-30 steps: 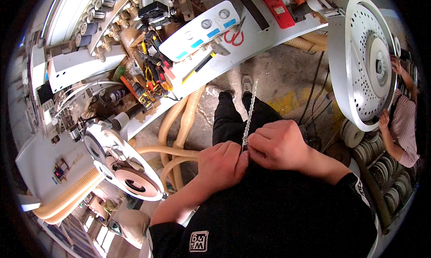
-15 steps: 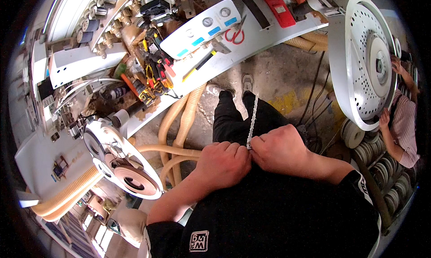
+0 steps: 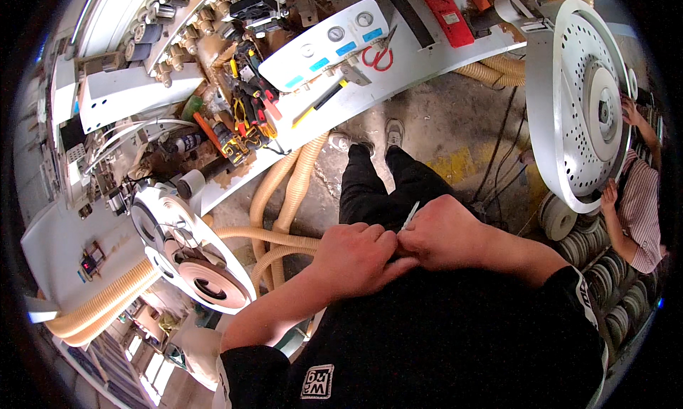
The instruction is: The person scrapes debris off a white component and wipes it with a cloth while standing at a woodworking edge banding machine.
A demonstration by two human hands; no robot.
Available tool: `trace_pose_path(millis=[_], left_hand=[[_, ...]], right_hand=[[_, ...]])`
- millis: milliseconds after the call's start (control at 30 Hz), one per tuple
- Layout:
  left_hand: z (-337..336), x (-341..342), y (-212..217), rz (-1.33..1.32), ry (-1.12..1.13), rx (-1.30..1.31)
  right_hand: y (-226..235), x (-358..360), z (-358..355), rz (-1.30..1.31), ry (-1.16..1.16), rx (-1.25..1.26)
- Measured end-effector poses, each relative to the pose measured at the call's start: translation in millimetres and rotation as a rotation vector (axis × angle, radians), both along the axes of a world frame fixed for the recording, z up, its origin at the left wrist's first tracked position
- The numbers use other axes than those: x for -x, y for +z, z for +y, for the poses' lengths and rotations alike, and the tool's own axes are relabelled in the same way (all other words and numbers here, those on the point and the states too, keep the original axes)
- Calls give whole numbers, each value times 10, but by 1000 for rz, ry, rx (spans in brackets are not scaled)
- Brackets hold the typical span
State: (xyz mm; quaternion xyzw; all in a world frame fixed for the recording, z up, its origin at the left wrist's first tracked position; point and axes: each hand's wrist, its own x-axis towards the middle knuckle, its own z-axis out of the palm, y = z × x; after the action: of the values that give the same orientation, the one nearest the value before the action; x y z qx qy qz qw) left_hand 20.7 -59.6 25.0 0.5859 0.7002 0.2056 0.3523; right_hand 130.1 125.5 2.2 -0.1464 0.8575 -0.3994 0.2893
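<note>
Both hands meet in front of the person's waist, above the black trousers (image 3: 377, 195). The left hand (image 3: 353, 256) is curled, its fingers folded toward the right hand, knuckles up. The right hand (image 3: 445, 231) is likewise closed, fingers bent inward against the left hand's fingertips. Between them, just at the point where the two hands touch, a thin pale strip (image 3: 409, 217) sticks up and away from the body. Only its short upper end shows; the rest is hidden inside the hands. It appears pinched by the right hand's fingers, with the left hand's fingertips closed against it from the other side; which finger presses where cannot be told.

Beyond the hands, past the trousers and the two shoes (image 3: 393, 131), runs the white machine panel (image 3: 427, 50), with red-handled scissors (image 3: 375, 53) and a yellow-handled screwdriver (image 3: 324, 103) lying on it. To the left of the left hand lie beige corrugated hoses (image 3: 284, 195) on the floor, and further left a white reel holder (image 3: 188, 256). To the right of the right hand stands a large white perforated disc (image 3: 576, 103), where another person in a striped shirt (image 3: 640, 210) is working.
</note>
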Motion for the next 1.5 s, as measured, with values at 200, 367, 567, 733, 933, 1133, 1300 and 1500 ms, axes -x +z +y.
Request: trace_pose_path(millis=[200,367,567,733,933,1133,1300,1500], left_hand=[[-35,-52,64,-22,99,-241],[13,-122,118,-42,151,-556],[32,-111,153,-10,208,-585],[-435,-205,-129,-110,1050,-537],[-174,-69,-226,-978,1508,-254],[-133,4,-262,-1000,1439,-86],[-178,-81,-307,-749,1311,-89],[-206,-84,-317,-151,902,-218]], right_hand=[[114,-93,112,71,-152,313],[150,-152,188,209,-192,549],[179,-121,209,406,-299,617],[287,-246,956,518,-539,477],[-15,-39,961,340,-628,-139],[-376,-30,668,94,-698,-454],[-128,224,405,389,-636,-23],[10,525,42,610,-573,163]])
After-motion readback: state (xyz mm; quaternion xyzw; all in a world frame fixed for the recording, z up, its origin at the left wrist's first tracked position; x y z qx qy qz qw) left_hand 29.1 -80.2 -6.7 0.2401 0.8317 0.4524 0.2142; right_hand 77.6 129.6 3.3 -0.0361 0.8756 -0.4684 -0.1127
